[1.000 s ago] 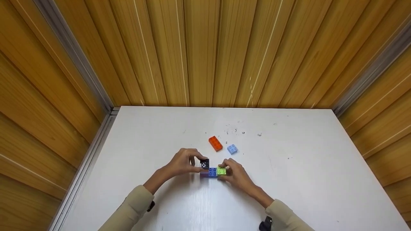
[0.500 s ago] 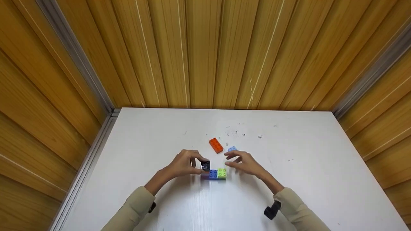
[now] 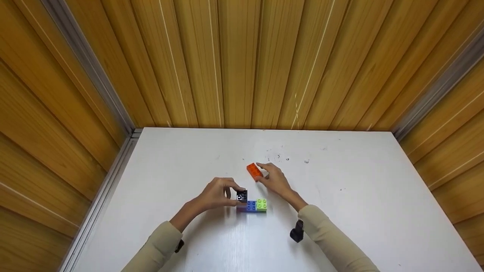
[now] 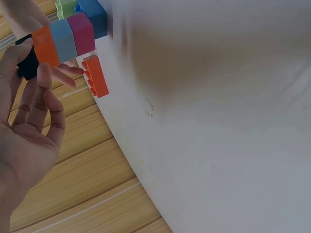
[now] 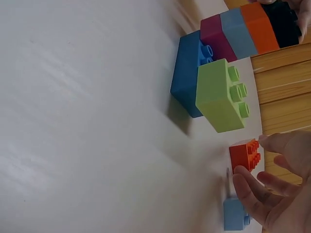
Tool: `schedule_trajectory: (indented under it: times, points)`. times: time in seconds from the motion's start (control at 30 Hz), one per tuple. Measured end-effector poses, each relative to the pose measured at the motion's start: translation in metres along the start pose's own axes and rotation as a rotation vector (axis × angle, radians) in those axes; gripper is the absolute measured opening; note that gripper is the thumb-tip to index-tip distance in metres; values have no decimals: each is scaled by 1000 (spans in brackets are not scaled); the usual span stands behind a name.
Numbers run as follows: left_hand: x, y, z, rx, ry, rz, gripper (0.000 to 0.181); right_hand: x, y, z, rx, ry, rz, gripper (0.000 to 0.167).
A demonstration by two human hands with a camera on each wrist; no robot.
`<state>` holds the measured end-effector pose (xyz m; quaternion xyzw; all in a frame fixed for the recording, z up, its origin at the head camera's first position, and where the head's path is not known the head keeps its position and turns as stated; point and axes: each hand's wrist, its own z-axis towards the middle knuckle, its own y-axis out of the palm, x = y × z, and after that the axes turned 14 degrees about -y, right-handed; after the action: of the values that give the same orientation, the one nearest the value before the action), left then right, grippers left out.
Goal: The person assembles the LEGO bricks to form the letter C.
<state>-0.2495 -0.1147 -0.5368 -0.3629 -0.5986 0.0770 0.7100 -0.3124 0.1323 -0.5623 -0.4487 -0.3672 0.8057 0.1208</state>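
Observation:
My left hand (image 3: 217, 194) pinches the black brick (image 3: 242, 195) on top of a small tower. Below the black brick, the right wrist view shows an orange brick (image 5: 260, 26), a light blue one (image 5: 238, 31) and a magenta one (image 5: 216, 36). This tower stands on one end of a long blue brick (image 5: 186, 73); a lime green brick (image 5: 212, 92) sits on the other end. My right hand (image 3: 278, 183) has thumb and fingers spread about a loose red-orange brick (image 3: 254, 172) lying on the table. Whether they touch it I cannot tell.
A loose light blue brick (image 5: 233, 213) lies beside the right hand, which hides it in the head view. The white table (image 3: 181, 151) meets a wood-patterned panel wall (image 3: 238, 75) at the back, with more panels left and right.
My right hand has let go of the lime green brick and moved away from me, over the light blue brick, to the red-orange brick. The left hand keeps its pinch on the black brick.

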Motion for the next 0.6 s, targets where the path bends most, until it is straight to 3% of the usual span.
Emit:
schedule_trajectory:
  times: [0.23,0.4,0.6]
  points:
    - [-1,3,-1,0,-2,-10,38,-4,10,-1,-51,-32,-89,43]
    - [-1,2,-2,9,-12,5,37,-6,13,-4,-71,-53,-95,35]
    - [-1,1,-1,5,-13,3,36,-5,15,-4,-76,28,-97,34]
